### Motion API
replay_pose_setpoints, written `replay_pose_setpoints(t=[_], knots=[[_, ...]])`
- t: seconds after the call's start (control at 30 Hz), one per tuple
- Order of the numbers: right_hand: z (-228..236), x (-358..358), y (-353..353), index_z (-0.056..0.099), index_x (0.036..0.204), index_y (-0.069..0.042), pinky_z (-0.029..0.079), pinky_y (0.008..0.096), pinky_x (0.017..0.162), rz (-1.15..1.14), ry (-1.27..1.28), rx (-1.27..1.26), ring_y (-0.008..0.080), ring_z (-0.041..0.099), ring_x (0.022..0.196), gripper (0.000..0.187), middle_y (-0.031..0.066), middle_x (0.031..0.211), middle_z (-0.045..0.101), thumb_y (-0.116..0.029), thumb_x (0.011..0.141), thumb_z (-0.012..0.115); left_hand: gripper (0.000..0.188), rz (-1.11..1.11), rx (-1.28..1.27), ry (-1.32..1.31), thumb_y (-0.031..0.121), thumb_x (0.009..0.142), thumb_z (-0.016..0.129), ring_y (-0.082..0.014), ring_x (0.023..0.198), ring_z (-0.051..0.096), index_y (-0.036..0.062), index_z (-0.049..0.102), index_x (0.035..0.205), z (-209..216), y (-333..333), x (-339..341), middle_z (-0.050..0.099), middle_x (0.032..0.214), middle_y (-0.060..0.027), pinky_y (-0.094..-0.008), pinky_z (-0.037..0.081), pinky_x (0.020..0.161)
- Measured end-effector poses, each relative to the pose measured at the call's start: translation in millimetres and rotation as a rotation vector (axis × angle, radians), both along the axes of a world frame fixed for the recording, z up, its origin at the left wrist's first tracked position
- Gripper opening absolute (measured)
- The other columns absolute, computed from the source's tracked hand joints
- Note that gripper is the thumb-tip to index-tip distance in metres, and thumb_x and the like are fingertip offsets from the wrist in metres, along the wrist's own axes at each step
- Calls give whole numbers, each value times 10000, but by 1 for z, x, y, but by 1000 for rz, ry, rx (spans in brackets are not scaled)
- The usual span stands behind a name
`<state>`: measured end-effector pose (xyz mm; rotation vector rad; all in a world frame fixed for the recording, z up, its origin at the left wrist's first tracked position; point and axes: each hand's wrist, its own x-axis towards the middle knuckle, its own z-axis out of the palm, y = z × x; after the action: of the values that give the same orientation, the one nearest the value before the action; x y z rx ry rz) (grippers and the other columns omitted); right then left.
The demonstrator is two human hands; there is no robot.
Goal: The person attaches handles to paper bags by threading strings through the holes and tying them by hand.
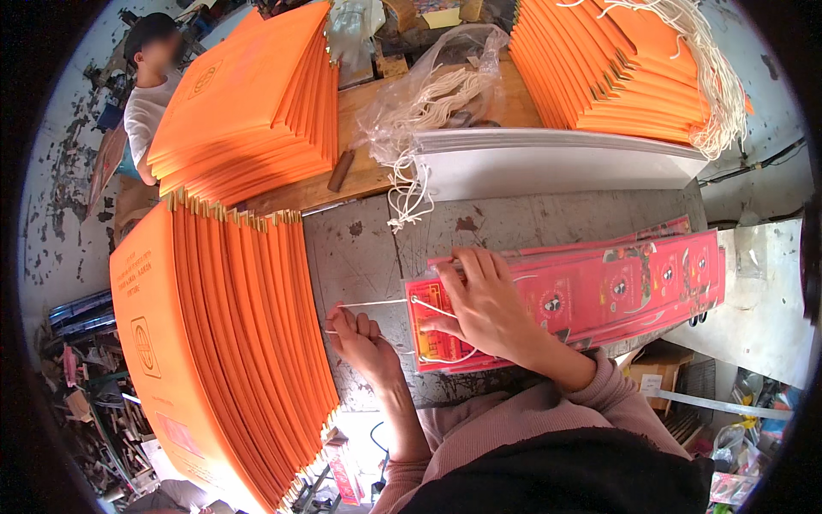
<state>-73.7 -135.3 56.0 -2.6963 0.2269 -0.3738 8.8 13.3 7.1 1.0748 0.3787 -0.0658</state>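
A stack of flat red paper bags [599, 291] lies across the grey worktable [360, 248] in front of me. My right hand [484, 304] presses flat on the left end of the top bag, fingers spread. My left hand [360, 338] sits just left of the bag's edge and pinches a white cord [377, 303] that runs into a hole in the bag. A loop of the same cord lies on the bag under my right hand.
Fanned stacks of flat orange bags stand at left [223, 343], back left [248, 111] and back right [616, 68]. A clear plastic bag of white cords [428, 94] and a pile of white sheets [556, 158] lie behind. A person [150, 86] sits at far left.
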Motion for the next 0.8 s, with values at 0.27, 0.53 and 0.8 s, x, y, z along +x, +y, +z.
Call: replay_pose_setpoints(t=[0.27, 0.53, 0.8], knots=[[8, -25, -39, 498, 1076, 9, 369, 437, 871, -38, -58, 129, 352, 430, 1027, 497, 205, 1077, 441, -366, 768, 607, 146, -48, 77, -262, 150, 917, 446, -16, 463, 164, 56, 471, 809, 39, -12, 7, 224, 555, 70, -203, 129, 396], [55, -19, -5, 532, 1140, -38, 451, 320, 741, 392, -445, 506, 249, 548, 864, 454, 97, 948, 546, -10, 694, 615, 52, -503, 86, -416, 62, 872, 480, -84, 756, 418, 18, 493, 897, 84, -30, -60, 461, 849, -32, -207, 347, 703], [60, -18, 14, 619, 927, -12, 484, 271, 586, 204, -546, 613, 192, 594, 689, 247, 105, 836, 594, 13, 688, 675, 319, -494, -161, -389, 267, 936, 343, -164, 973, 408, 29, 454, 1117, 79, -30, -68, 407, 1133, -128, -313, 315, 883]])
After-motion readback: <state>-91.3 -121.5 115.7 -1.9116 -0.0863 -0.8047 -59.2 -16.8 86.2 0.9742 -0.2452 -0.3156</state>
